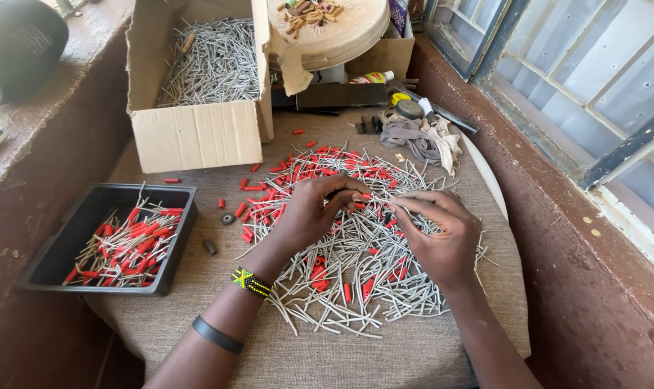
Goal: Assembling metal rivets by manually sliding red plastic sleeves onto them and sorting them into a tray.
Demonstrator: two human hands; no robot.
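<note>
Overhead, head view, one entry per item:
- left hand: over the middle of the pile, fingers curled and pinched on a red tube piece, apparently to steady it end-on toward the other hand; beaded band and dark band on that wrist
- right hand: just beside the left, fingertips closed on a thin grey stick aimed at the tube; the two hands almost touch, which suits fine joining work
- loose pile of grey sticks: spread across the tabletop under and around both hands, within easy pick-up
- scattered red tubes: thickest on the far-left side of the pile, a few strays lying apart
- black tray: at the left edge, close to the left forearm, holding sticks with red tubes on them; placed as if for short drops
- cardboard box: behind the tray, open-topped, full of bare grey sticks
- round tabletop: covered in brown woven cloth; bare cloth toward the near edge gives the forearms room
- cloth rags and small tools: far right, beyond the pile
- brick ledge: close along the right, under a window grille, limiting sideways room for the right elbow
- wall ledge on the left: crowds the tray side
</note>
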